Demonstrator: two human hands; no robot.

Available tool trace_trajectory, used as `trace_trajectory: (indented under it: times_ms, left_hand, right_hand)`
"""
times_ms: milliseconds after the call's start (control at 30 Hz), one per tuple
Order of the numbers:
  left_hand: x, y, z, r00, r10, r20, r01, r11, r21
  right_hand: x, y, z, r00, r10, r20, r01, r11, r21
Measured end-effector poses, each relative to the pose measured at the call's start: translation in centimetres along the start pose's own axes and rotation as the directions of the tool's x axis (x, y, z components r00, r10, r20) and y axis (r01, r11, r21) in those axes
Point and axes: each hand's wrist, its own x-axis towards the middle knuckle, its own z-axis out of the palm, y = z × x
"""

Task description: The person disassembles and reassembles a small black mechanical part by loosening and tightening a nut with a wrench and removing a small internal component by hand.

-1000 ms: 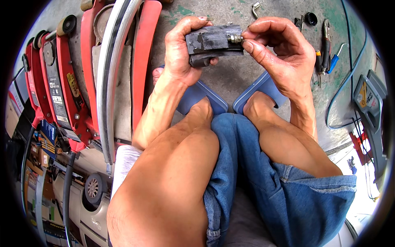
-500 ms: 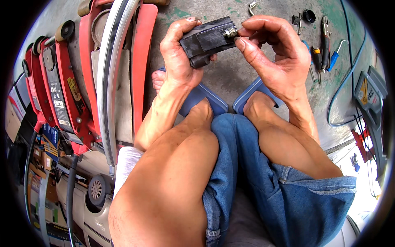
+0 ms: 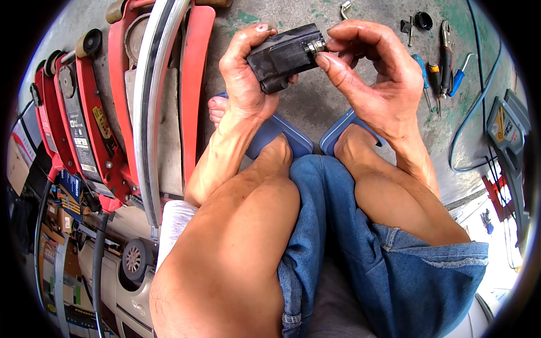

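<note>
My left hand grips a folded black rubber inner tube, held up above my knees. A small metal valve stem sticks out of the tube's right end. My right hand pinches that valve between thumb and fingertips. Both forearms rise from my bare knees, and my feet rest in blue sandals on the concrete floor below the tube.
Red floor jacks and a red frame with a pale curved rim lie at the left. Screwdrivers and pliers, a hex key and a black cap lie on the floor at the upper right, by a blue hose.
The tube has tilted, its right end rising toward the top of the view. Both hands moved up slightly with it, and the right fingers stay on the valve.
</note>
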Motion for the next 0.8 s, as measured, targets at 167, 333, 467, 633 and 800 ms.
trace_trajectory:
  times_ms: [167, 333, 467, 633, 800]
  left_hand:
    - [0.2, 0.1, -0.1, 0.996, 0.003, 0.091, 0.001, 0.999, -0.046]
    - [0.4, -0.2, 0.2, 0.998, 0.021, 0.052, -0.017, 0.997, -0.077]
    - [0.5, -0.3, -0.3, 0.998, 0.010, 0.058, -0.003, 0.994, -0.107]
    - [0.6, -0.3, -0.7, 0.989, -0.097, 0.111, 0.116, 0.975, -0.188]
    - [0.7, -0.2, -1.1, 0.972, -0.172, 0.162, 0.201, 0.963, -0.180]
  right_hand:
    - [-0.1, -0.2, 0.2, 1.000, -0.017, -0.024, 0.018, 1.000, 0.015]
    - [-0.2, 0.0, 0.1, 1.000, -0.030, 0.000, 0.030, 0.999, 0.032]
    - [-0.2, 0.1, 0.2, 1.000, -0.010, 0.009, 0.009, 0.998, 0.059]
    - [-0.2, -0.2, 0.1, 1.000, 0.022, 0.005, -0.022, 0.992, 0.120]
    - [-0.2, -0.3, 0.1, 0.994, 0.110, 0.021, -0.113, 0.976, 0.186]
